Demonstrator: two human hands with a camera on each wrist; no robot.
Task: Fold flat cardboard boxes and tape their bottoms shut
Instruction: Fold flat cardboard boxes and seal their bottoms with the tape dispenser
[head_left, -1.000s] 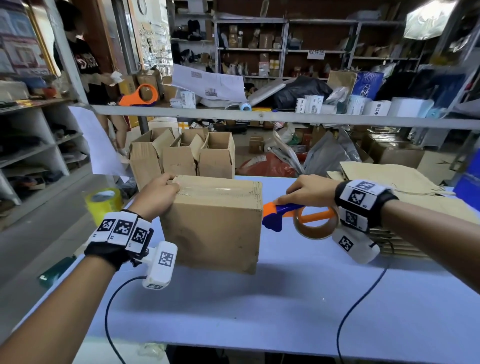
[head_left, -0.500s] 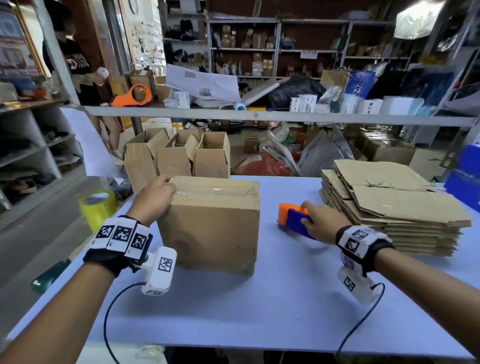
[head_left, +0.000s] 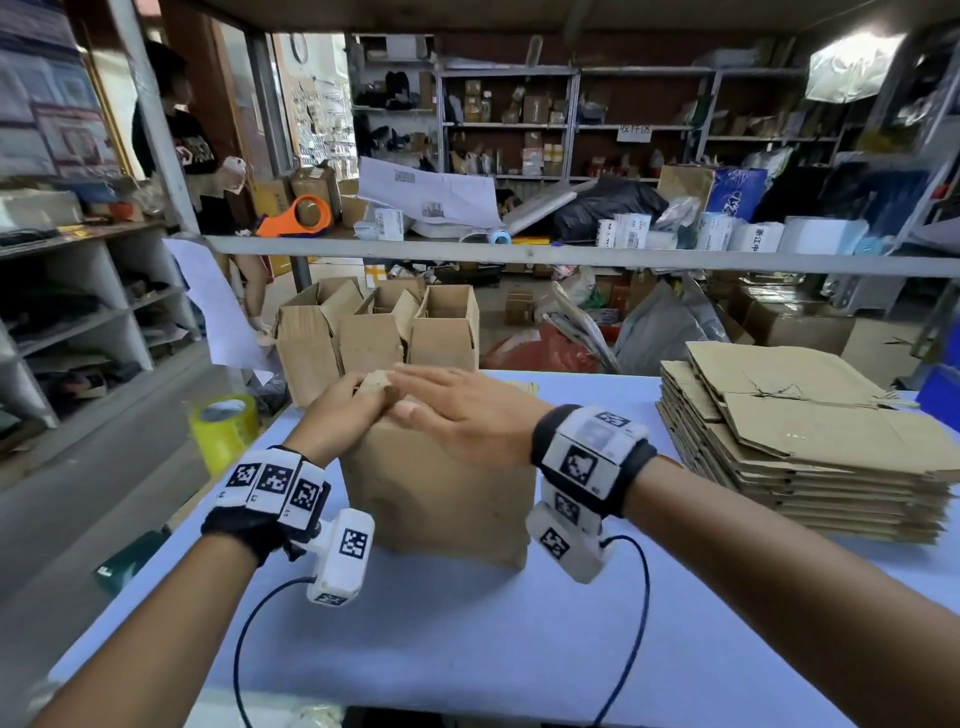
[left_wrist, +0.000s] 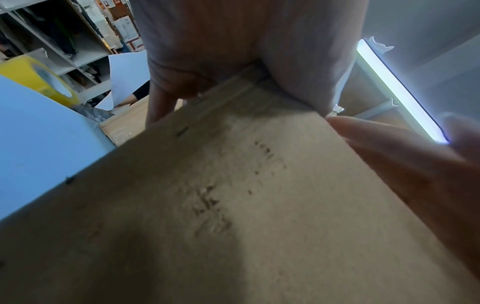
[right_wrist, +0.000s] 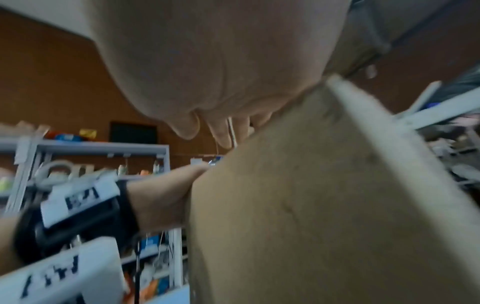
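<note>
A taped brown cardboard box (head_left: 441, 493) stands on the light blue table (head_left: 467, 634). My left hand (head_left: 343, 410) grips its top left corner, fingers curled over the far side. My right hand (head_left: 462, 415) lies flat on the box's top, straight fingers pointing left and meeting the left hand. In the left wrist view the box wall (left_wrist: 233, 195) fills the frame, with the right hand's fingers (left_wrist: 415, 164) at its right edge. In the right wrist view the palm presses on the box (right_wrist: 324, 205). The tape dispenser is not visible on the table.
A stack of flat cardboard boxes (head_left: 805, 436) sits on the table's right. Three folded open boxes (head_left: 379, 332) stand at the back left. A yellow tape roll (head_left: 223, 426) is off the left edge. An orange dispenser (head_left: 296, 218) lies on the shelf above; a person (head_left: 192, 150) stands beyond.
My right hand set the orange and blue tape dispenser down on the table, let go of it, and moved left onto the box's top. The left hand stayed on the box.
</note>
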